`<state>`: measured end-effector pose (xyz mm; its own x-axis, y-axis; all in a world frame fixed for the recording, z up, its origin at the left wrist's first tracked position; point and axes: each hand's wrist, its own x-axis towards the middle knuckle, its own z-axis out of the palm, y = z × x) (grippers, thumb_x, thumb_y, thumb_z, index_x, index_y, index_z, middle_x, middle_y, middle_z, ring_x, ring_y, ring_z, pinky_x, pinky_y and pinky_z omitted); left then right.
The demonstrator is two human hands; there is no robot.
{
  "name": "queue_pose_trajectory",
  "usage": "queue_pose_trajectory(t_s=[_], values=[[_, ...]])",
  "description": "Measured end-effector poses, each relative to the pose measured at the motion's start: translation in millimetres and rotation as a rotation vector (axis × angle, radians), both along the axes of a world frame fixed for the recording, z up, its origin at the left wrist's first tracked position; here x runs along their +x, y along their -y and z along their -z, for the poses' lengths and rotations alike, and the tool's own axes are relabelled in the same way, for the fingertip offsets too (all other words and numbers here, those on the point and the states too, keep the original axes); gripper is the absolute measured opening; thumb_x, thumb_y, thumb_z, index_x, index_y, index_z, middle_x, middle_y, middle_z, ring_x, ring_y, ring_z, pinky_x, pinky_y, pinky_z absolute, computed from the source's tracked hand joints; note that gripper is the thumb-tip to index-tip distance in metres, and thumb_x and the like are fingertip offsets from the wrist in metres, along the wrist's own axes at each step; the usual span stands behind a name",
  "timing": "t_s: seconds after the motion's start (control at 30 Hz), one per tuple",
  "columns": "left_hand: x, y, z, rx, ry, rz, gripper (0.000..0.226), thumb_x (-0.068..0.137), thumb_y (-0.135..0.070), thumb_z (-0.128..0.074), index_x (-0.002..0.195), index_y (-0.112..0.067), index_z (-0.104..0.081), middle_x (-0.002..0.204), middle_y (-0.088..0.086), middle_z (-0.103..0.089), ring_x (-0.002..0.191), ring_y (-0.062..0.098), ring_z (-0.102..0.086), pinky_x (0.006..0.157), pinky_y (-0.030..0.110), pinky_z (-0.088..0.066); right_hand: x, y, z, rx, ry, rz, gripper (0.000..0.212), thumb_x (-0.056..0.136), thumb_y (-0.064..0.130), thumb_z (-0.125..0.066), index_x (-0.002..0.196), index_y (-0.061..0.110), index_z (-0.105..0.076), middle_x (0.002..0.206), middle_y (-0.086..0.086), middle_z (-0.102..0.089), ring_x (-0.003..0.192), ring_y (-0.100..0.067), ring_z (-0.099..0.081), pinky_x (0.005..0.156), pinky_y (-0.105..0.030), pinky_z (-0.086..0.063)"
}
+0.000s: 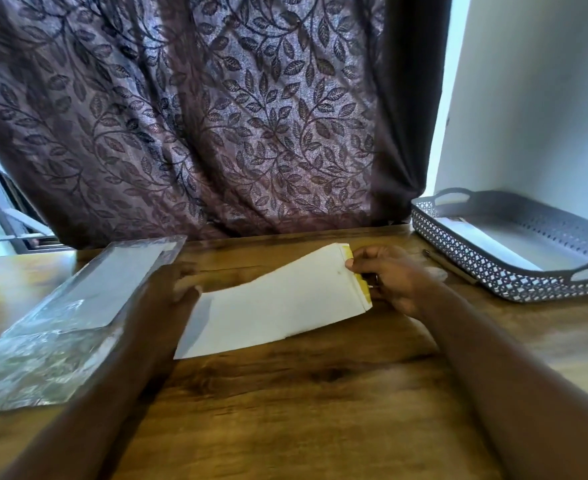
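Note:
A long white envelope [278,303] with a yellow strip at its right end lies slanted over the middle of the wooden table [285,393], its right end lifted. My right hand [389,278] pinches that right end, thumb on top by the yellow strip. My left hand [178,282] holds the envelope's left end at its far edge, fingers curled around it; motion blur hides the details.
A clear plastic packet [64,320] with white sheets inside lies at the left. A grey perforated tray [514,244] with handles stands at the back right, with a pen [450,266] in front of it. A patterned curtain [216,116] hangs behind the table.

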<state>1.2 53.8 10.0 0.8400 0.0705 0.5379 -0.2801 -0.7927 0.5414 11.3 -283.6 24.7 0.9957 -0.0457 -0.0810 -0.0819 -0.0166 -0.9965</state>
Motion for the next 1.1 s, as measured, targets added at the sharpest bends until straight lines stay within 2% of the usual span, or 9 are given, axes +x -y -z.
queue_pose_trajectory(t_s=[0.17, 0.27, 0.33, 0.5, 0.6, 0.7, 0.8, 0.9, 1.1], values=[[18.1, 62.6, -17.4, 0.037, -0.046, 0.269, 0.026, 0.097, -0.025, -0.063, 0.12, -0.013, -0.066, 0.112, -0.005, -0.059, 0.103, 0.015, -0.054, 0.086, 0.026, -0.037, -3.6, -12.0, -3.6, -0.009, 0.02, -0.068, 0.028, 0.089, -0.004, -0.065, 0.109, 0.015, -0.069, 0.098, -0.002, -0.078, 0.096, -0.021, -0.072, 0.074, -0.037, -0.057], [26.0, 93.9, -17.3, -0.017, -0.114, 0.343, 0.032, 0.096, -0.037, -0.06, 0.123, -0.02, -0.063, 0.117, -0.006, -0.065, 0.109, 0.02, -0.061, 0.094, 0.035, -0.048, -4.7, -15.5, -4.6, -0.026, 0.048, -0.081, 0.034, 0.087, -0.007, -0.066, 0.111, 0.018, -0.068, 0.105, -0.002, -0.077, 0.104, -0.024, -0.07, 0.084, -0.042, -0.058], [27.9, 100.5, -14.3, 0.08, -0.092, 0.322, 0.033, 0.097, -0.04, -0.055, 0.123, -0.022, -0.064, 0.12, -0.004, -0.069, 0.11, 0.02, -0.063, 0.097, 0.039, -0.05, -3.7, -16.1, -3.3, -0.08, 0.076, -0.053, 0.033, 0.088, -0.002, -0.069, 0.115, 0.018, -0.068, 0.109, -0.003, -0.076, 0.105, -0.023, -0.071, 0.089, -0.045, -0.06], [29.1, 96.3, -15.1, 0.097, 0.019, 0.304, 0.023, 0.098, -0.029, -0.059, 0.114, -0.016, -0.069, 0.104, 0.0, -0.072, 0.096, 0.02, -0.064, 0.082, 0.031, -0.049, -0.1, -17.8, -0.1, -0.231, 0.168, 0.012, 0.027, 0.089, 0.012, -0.073, 0.116, 0.014, -0.071, 0.107, 0.0, -0.077, 0.1, -0.018, -0.073, 0.087, -0.046, -0.061], [25.2, 87.4, -16.5, 0.101, 0.057, 0.303, 0.02, 0.098, -0.028, -0.06, 0.113, -0.019, -0.07, 0.102, -0.003, -0.072, 0.093, 0.017, -0.064, 0.08, 0.031, -0.049, -1.3, -21.7, 0.1, -0.643, 0.301, 0.072, 0.029, 0.085, 0.026, -0.079, 0.111, 0.019, -0.069, 0.095, 0.007, -0.071, 0.09, -0.013, -0.068, 0.069, -0.027, -0.057], [19.9, 85.2, -20.6, 0.112, 0.104, 0.331, 0.021, 0.098, -0.03, -0.059, 0.111, -0.021, -0.071, 0.101, -0.004, -0.073, 0.09, 0.015, -0.064, 0.08, 0.036, -0.054, -3.6, -26.7, -3.6, -0.903, 0.349, 0.207, 0.031, 0.078, 0.037, -0.082, 0.1, 0.029, -0.061, 0.077, 0.012, -0.061, 0.072, -0.011, -0.059, 0.056, -0.025, -0.043], [17.3, 87.5, -24.9, 0.147, 0.116, 0.347, 0.02, 0.098, -0.029, -0.06, 0.112, -0.02, -0.071, 0.1, -0.004, -0.073, 0.087, 0.013, -0.064, 0.077, 0.033, -0.054, -8.6, -29.4, -7.3, -0.911, 0.303, 0.284, 0.026, 0.078, 0.037, -0.076, 0.09, 0.027, -0.056, 0.067, 0.006, -0.066, 0.061, -0.015, -0.065, 0.056, -0.028, -0.05], [16.0, 87.3, -26.1, 0.161, 0.129, 0.35, 0.019, 0.097, -0.024, -0.062, 0.112, -0.017, -0.072, 0.101, -0.002, -0.073, 0.085, 0.012, -0.061, 0.075, 0.031, -0.051, -14.7, -32.4, -11.8, -0.772, 0.293, 0.235, 0.019, 0.085, 0.029, -0.072, 0.085, 0.016, -0.058, 0.058, 0.001, -0.071, 0.043, -0.011, -0.065, 0.045, -0.027, -0.054], [17.7, 87.6, -24.1, 0.148, 0.11, 0.329, 0.022, 0.096, -0.024, -0.064, 0.114, -0.016, -0.073, 0.106, -0.001, -0.074, 0.088, 0.01, -0.06, 0.077, 0.027, -0.046, -14.7, -35.2, -11.8, -0.532, 0.346, 0.171, 0.019, 0.095, 0.021, -0.069, 0.081, 0.007, -0.071, 0.069, -0.005, -0.075, 0.058, -0.02, -0.073, 0.057, -0.031, -0.061]])
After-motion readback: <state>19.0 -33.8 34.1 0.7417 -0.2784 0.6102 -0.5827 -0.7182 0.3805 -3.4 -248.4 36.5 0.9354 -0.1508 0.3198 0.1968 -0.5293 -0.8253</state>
